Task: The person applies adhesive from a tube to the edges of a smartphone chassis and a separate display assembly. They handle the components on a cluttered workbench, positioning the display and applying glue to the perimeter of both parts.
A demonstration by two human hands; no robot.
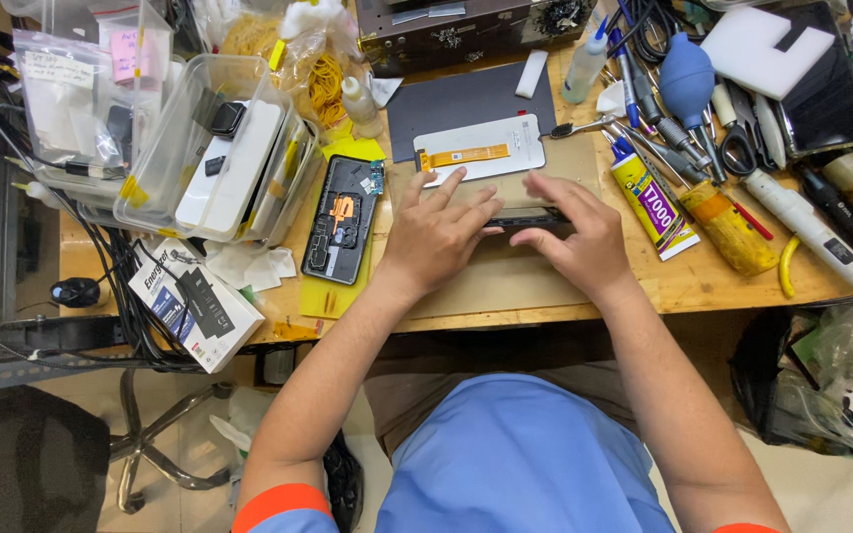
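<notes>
Now, at the worktop [505, 286]:
Landmark: the dark phone [527, 219] lying flat near the middle of the worktop, mostly hidden under both hands.
Left hand [434, 232]: on the phone's left end, palm down, fingers spread and resting on it and on the surface around it.
Right hand [577, 232]: on the phone's right end, fingers bent down and pressed to its top edge; whether it pinches the edge cannot be told.
Phone to hands: it lies between and under them, only a dark strip showing in the gap.
Screen panel [480, 148]: just beyond the phone, white back up with an orange ribbon, on a grey mat [466, 99].
Open back shell [344, 219]: left of the phone, on a yellow sheet [333, 296].
Glue tube [654, 205]: right of the phone, near the right hand.
Clear tubs [211, 148]: well left of the phone.
Blue blower [686, 81]: beyond and right of the phone, among tools.
</notes>
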